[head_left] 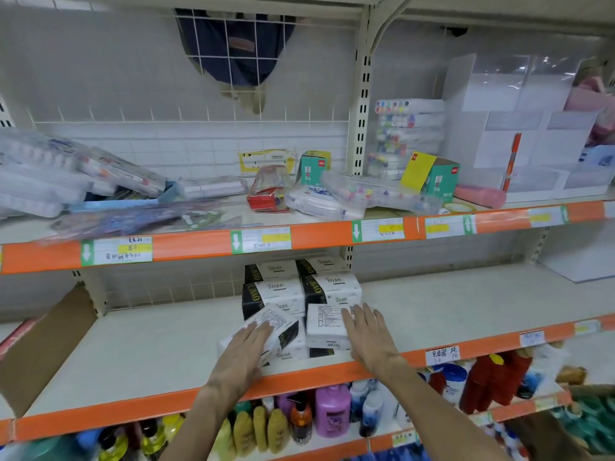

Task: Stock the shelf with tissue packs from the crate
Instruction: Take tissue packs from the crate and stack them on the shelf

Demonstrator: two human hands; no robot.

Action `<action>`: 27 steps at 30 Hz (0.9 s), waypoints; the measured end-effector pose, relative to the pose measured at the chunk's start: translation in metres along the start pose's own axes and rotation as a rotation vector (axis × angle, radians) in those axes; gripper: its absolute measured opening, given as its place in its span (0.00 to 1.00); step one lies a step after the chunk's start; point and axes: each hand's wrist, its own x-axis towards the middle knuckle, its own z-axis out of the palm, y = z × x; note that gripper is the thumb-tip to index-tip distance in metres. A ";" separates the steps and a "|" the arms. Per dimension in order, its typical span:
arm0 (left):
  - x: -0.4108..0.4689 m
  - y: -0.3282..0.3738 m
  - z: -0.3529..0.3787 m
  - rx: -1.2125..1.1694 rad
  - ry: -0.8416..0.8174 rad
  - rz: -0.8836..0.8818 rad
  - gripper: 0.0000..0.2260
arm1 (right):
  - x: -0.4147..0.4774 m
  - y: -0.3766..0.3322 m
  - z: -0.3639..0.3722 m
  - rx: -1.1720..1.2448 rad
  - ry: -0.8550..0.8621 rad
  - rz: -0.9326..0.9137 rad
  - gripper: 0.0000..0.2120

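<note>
– Hands: how are they lying?
– I'm seeing both lying flat, fingers straight: left hand (pixel 244 351) pressing down a tilted tissue pack (pixel 278 322), right hand (pixel 367 341) resting against the neighbouring pack (pixel 324 327). I'm guessing they're squaring both against the stack (pixel 329 287) behind, near the front edge of the shelf (pixel 149 354).

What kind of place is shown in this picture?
Probably a small shop or supermarket: shelves with orange edge strips carrying price labels, stacked tissue packs for sale, and bottled toiletries on the level below.
</note>
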 end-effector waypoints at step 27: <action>0.004 -0.034 -0.013 0.053 0.198 -0.088 0.29 | 0.022 -0.001 -0.011 0.217 0.139 0.029 0.34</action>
